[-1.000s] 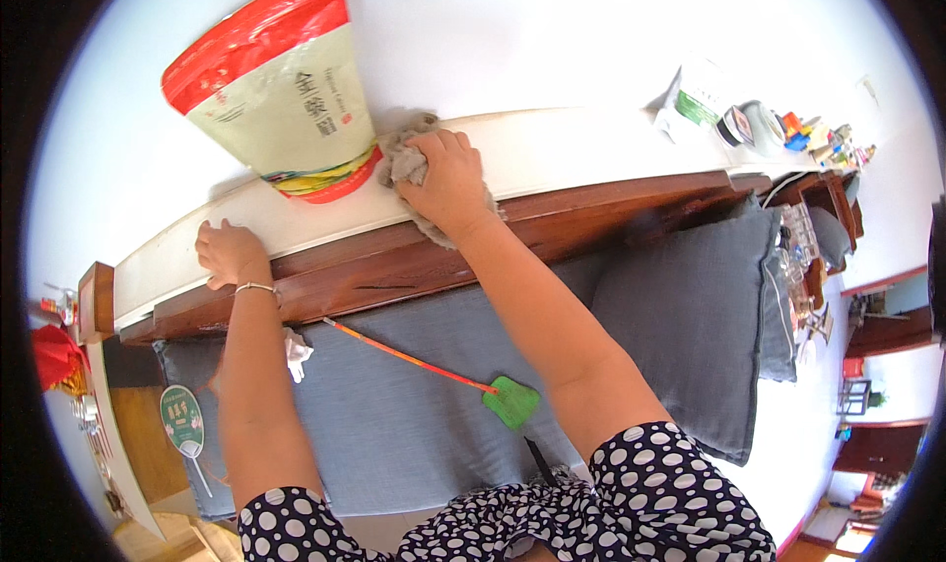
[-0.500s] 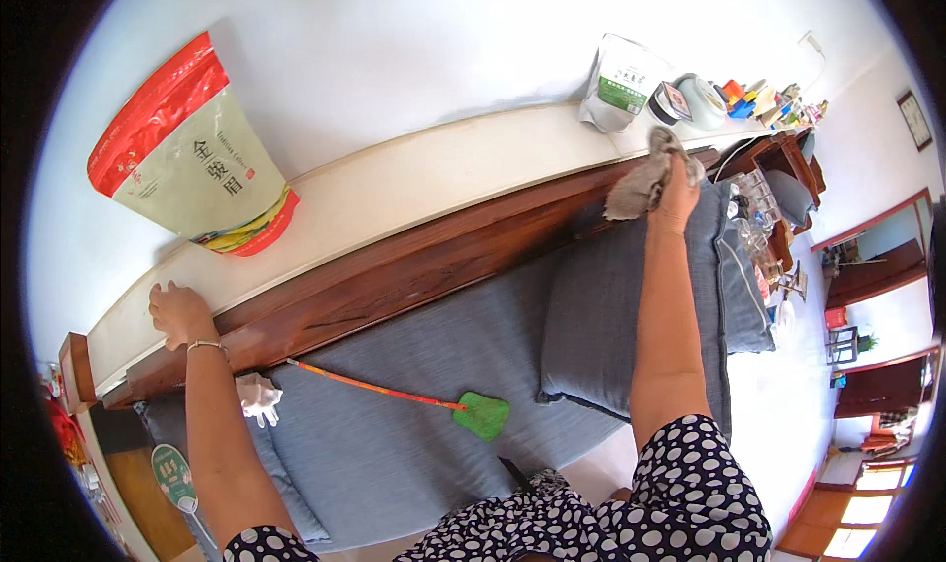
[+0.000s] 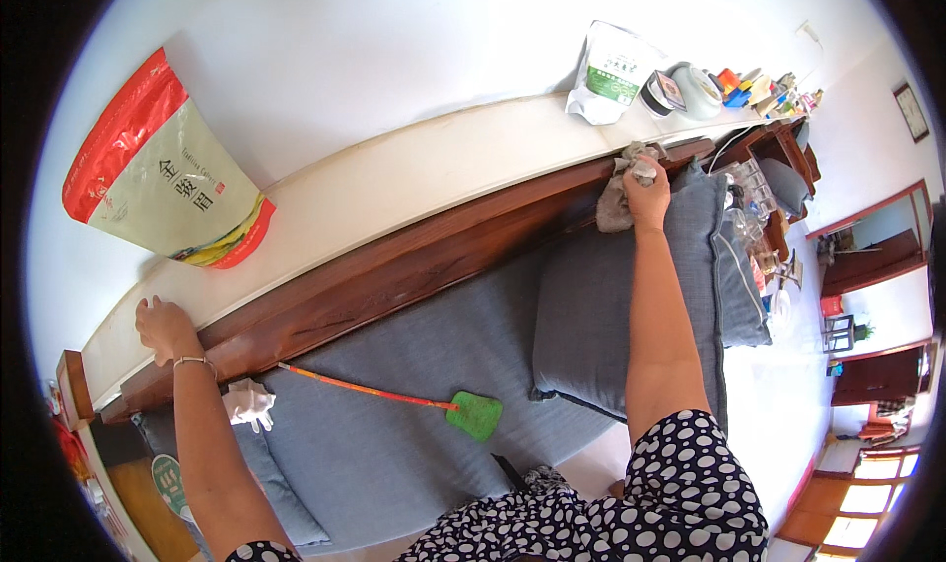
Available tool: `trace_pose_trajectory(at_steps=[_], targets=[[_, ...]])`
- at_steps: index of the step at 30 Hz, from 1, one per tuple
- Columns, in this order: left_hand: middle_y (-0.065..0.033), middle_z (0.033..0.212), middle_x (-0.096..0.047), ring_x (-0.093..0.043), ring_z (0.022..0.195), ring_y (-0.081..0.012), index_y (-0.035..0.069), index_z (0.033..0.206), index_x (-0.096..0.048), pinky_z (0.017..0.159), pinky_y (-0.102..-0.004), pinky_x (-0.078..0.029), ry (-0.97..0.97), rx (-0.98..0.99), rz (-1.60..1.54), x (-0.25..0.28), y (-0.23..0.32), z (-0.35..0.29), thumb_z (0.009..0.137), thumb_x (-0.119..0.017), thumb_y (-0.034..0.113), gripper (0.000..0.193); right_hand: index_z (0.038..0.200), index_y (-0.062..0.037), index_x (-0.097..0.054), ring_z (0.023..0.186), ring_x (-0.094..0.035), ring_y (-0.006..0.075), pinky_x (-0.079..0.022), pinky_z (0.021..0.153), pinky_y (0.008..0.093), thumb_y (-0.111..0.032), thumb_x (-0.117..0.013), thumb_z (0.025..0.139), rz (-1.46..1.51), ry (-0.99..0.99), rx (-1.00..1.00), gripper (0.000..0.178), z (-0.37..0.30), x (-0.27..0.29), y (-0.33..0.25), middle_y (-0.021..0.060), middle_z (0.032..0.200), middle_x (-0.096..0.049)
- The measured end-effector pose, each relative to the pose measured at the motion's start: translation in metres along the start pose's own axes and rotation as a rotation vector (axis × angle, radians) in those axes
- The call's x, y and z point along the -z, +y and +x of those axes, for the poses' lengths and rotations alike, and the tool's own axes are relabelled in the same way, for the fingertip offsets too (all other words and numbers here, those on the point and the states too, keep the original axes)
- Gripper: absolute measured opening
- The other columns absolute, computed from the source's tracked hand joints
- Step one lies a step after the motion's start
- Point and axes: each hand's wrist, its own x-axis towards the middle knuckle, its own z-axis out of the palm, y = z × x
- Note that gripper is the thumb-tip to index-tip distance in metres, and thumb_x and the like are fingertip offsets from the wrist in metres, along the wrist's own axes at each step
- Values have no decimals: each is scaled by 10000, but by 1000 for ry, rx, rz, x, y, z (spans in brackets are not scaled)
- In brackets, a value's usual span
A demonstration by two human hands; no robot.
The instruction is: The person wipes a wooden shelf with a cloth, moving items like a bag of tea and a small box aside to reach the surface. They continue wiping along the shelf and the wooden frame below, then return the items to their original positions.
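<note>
My right hand [image 3: 648,196] is closed around a crumpled grey-brown cloth [image 3: 615,203]. It presses the cloth against the dark wooden top rail [image 3: 414,242] of the seat, just above a large grey cushion [image 3: 586,316]. Over on the left, my left hand [image 3: 166,328] rests on the edge of the white ledge [image 3: 394,168], with fingers bent a little apart and nothing in them. Close above that hand, a red and cream pouch [image 3: 172,173] stands on the ledge against the wall.
At the ledge's right end stand a white and green pouch [image 3: 609,77], a pale round jar [image 3: 698,94] and small colourful items. A green fly swatter [image 3: 475,416] with a red-orange handle and a white glove-like cloth [image 3: 249,404] lie on the grey seat [image 3: 394,463].
My right hand has drawn the cloth down and left, off the ledge and onto the wooden rail. My left hand stays at the ledge; the whole view has shifted slightly.
</note>
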Motion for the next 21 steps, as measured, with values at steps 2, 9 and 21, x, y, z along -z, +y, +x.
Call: trace_pose_trajectory(at_steps=[2,9,21], targets=[[-31,1343,-489,-431,1240,-266,231,1267,-513,867,-624,-318,10,18,-22,4,-1,-1,935,-479,350,355,1031,-103,-652,974,-595,333,-467,866,398,-118,-729,669,-73,0,92,370,-11,-3,-7,120,1049,-649],[-23,1320,-510,-434,1238,-234,233,1242,-537,876,-613,-316,2,25,-25,12,8,-10,936,-489,350,331,1013,-120,-643,1014,-560,333,-441,905,413,-81,-719,627,-101,-55,216,395,-43,-7,-46,98,1097,-635],[-82,1298,-527,-484,1186,-290,200,1236,-558,881,-617,-333,-15,-61,12,7,10,-14,921,-512,365,358,987,-101,-626,1004,-552,323,-429,900,406,-59,-748,556,6,-175,380,450,-126,-38,-148,102,1066,-624]])
